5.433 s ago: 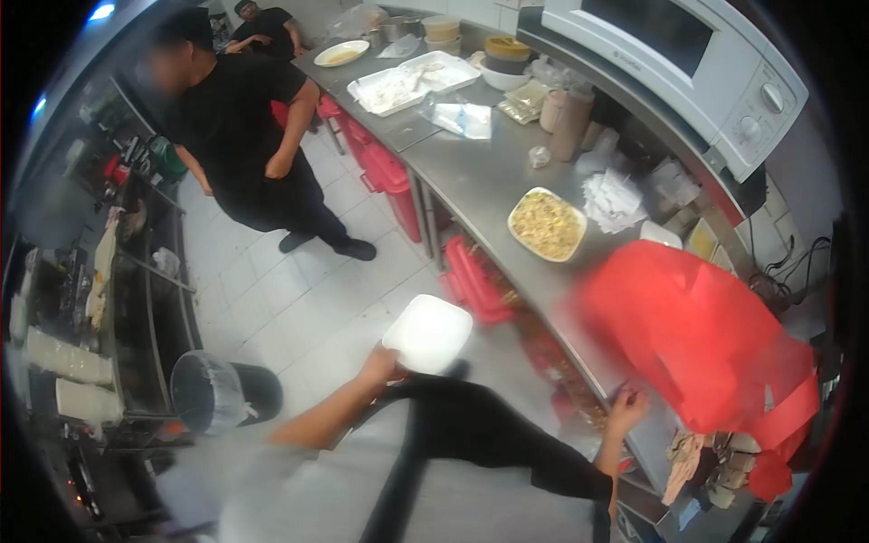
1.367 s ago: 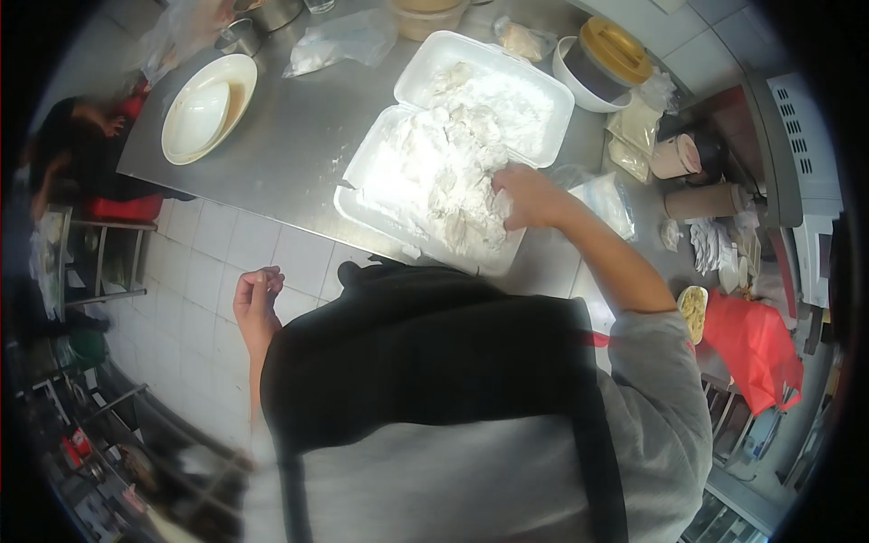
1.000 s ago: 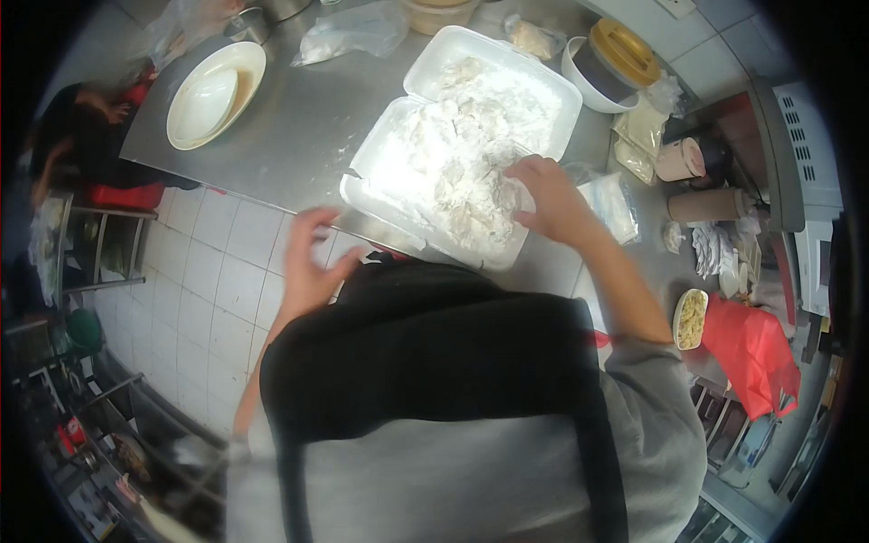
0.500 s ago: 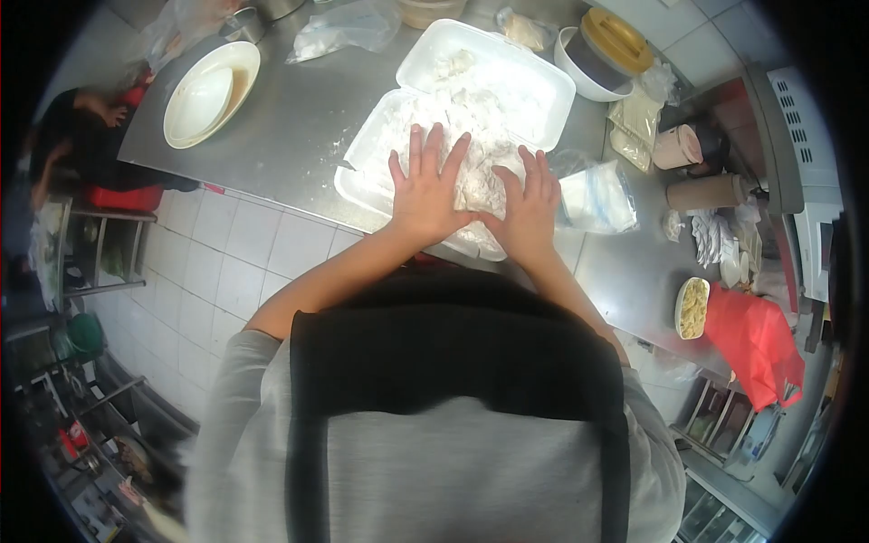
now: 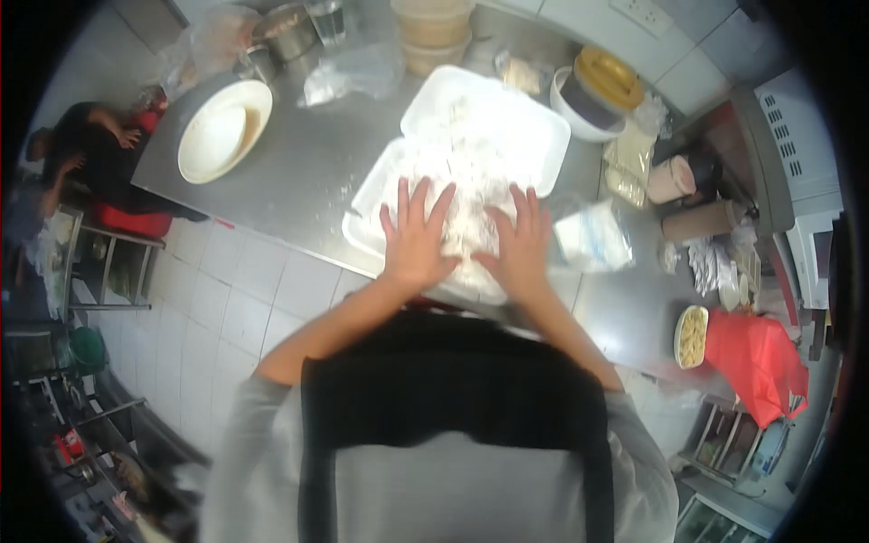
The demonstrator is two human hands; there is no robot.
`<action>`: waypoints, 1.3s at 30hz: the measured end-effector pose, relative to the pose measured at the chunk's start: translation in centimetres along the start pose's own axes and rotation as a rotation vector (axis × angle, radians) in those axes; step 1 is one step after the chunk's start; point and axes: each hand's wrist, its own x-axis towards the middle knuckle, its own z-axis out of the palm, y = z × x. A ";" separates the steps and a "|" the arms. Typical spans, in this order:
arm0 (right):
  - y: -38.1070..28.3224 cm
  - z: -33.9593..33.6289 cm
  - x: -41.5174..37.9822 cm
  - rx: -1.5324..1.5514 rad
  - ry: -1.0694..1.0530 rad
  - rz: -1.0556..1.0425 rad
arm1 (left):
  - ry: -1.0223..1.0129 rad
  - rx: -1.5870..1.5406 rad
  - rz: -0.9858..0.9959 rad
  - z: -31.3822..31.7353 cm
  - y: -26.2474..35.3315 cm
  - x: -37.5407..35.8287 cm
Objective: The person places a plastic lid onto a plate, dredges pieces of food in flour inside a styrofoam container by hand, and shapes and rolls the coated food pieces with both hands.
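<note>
A white foam box (image 5: 552, 149) lies opened out on the metal table, both halves dusted with flour (image 5: 466, 149). In its near half, floured pieces (image 5: 469, 231) lie between my hands; their kind is hidden by the coating. My left hand (image 5: 416, 246) rests on the left of this floury heap, fingers spread. On the right side my right hand (image 5: 523, 249) lies with its fingers stretched out, thumb pointing toward the left thumb. Both palms face down, and neither hand grips anything visible.
Left on the table stand stacked pale dishes (image 5: 213, 140). Behind the box are plastic tubs (image 5: 433, 32) and a plastic bag (image 5: 353, 77). A yellow-lidded container (image 5: 608, 80) sits in a white bowl; a bag of white powder (image 5: 593, 237) lies right. Another person (image 5: 86, 149) is far left.
The view has tilted, so the table sits lower in the picture. My thumbs, which met over the floured pieces, are now slightly apart. Both hands stay spread over the near half.
</note>
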 end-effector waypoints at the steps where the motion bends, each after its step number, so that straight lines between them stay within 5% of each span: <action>1: 0.0 -0.3 0.1 -0.003 0.013 -0.013 | 0.030 -0.001 0.001 -0.3 -0.2 -0.3; 5: -1.0 -1.4 -1.3 0.138 0.116 -0.073 | 0.115 -0.050 0.004 0.1 -1.9 -1.8; 8: -1.8 -1.5 -3.6 0.411 -0.054 0.038 | 0.105 -0.022 0.084 0.0 -2.8 -3.5; 9: -2.2 -1.8 -3.8 0.610 -0.271 0.212 | 0.157 -0.023 0.112 0.0 -2.6 -3.9; 16: -3.1 -0.6 -3.9 0.633 -0.360 0.343 | 0.024 -0.150 0.205 0.6 -2.5 -5.0; 31: -3.3 -0.6 -1.6 -0.049 -0.248 -0.360 | 0.176 0.020 0.204 0.2 -2.9 -3.4; 39: -3.2 -2.2 0.3 -0.166 -0.334 -0.474 | 0.128 0.240 0.457 -0.7 -5.0 -2.2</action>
